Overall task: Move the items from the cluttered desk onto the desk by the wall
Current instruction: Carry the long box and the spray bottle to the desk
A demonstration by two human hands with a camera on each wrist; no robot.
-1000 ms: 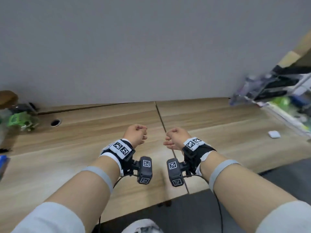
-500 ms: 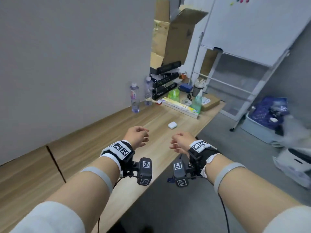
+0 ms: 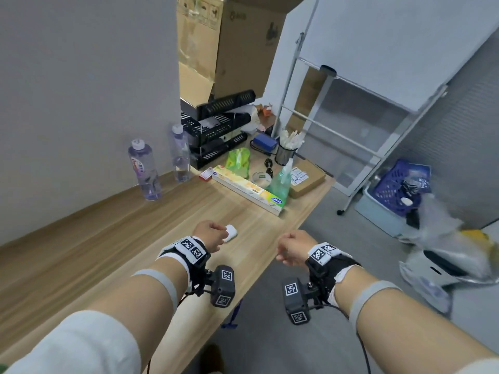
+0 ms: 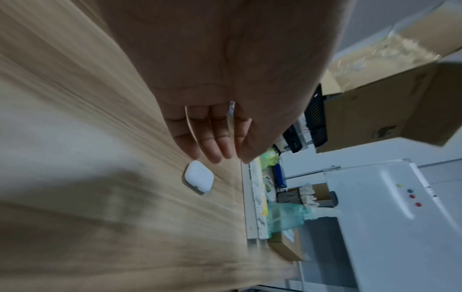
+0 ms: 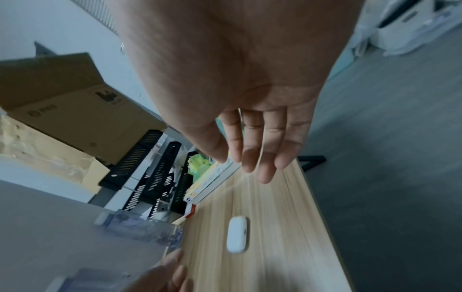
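With both hands empty, left hand (image 3: 209, 234) and right hand (image 3: 293, 251) fingers loosely curled, I'm between carries; next I'd pinch the small white rounded earbud case (image 3: 231, 232) lying on the light wooden worktop (image 3: 113, 238) beside my left hand.

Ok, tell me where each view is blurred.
Head view: sharp on the desk, smeared over the plastic bags at right. Left wrist view: wood grain streaked, earbud case fairly crisp. Right wrist view: water bottle smeared.
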